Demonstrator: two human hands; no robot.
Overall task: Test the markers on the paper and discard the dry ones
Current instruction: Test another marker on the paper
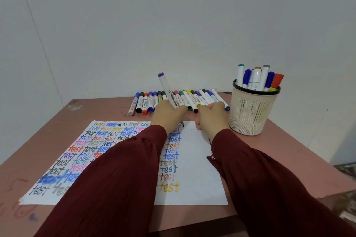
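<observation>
Head camera: the paper (192, 169) lies flat on the pinkish worktop (292, 152), in front of the person. Its left and middle parts are packed with the word "test" in many colours, which suggests a good many markers have already been tried. A strip down its right side is blank, so there is room for more.

The left hand (169, 115) grips a white marker with a purple end (167, 88), held tilted with that end up. A dark tip shows just below the hand at the paper's far edge, beside the top of the blank strip. This marker appears to be the one now in test, with no new mark yet visible.

The right hand (212, 116) is curled just beside it, at the near ends of the row of markers (146, 102) along the far side of the worktop. Whether it holds a cap, a marker or nothing cannot be told.

A mesh pen cup (254, 113) to the right holds more markers (257, 77) upright. Whether these are rejects, passed ones or untested cannot be told, so the share left is unclear.
</observation>
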